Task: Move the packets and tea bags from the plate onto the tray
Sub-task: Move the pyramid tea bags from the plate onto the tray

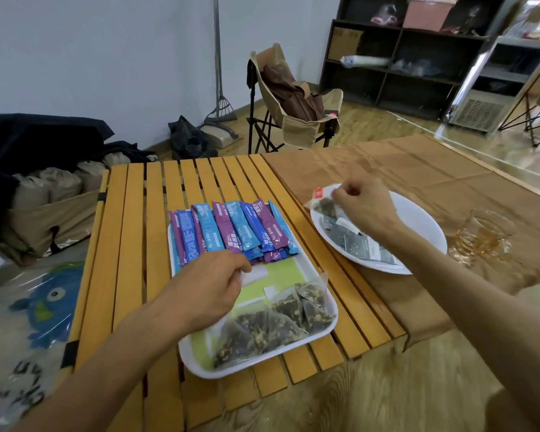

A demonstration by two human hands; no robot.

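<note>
White rectangular tray (331, 319) on a slatted wooden table (131, 244), taken here as the landmark. Along the tray's far edge lies a row of blue and purple stick packets (234, 232), side by side and overlapping; at its near right corner lie several pyramid tea bags (281, 322) of dark leaf, touching one another, on a green-and-white liner. The left hand (206, 288) reaches over the tray's left half, fingers curled, pinching a small white paper tag (256, 274) just near of the stick packets. To the right of the tray, close beside it but apart, a white oval plate (424, 219) rests on a brown cloth (418, 169); it holds dark grey flat sachets (356, 244) along its near left side. The right hand (365, 207) hovers over the plate's far left rim, fingertips pinching the tag of a tea bag (324, 205) with a red label. Further right of the plate stands a glass cup (483, 238) of amber liquid.
</note>
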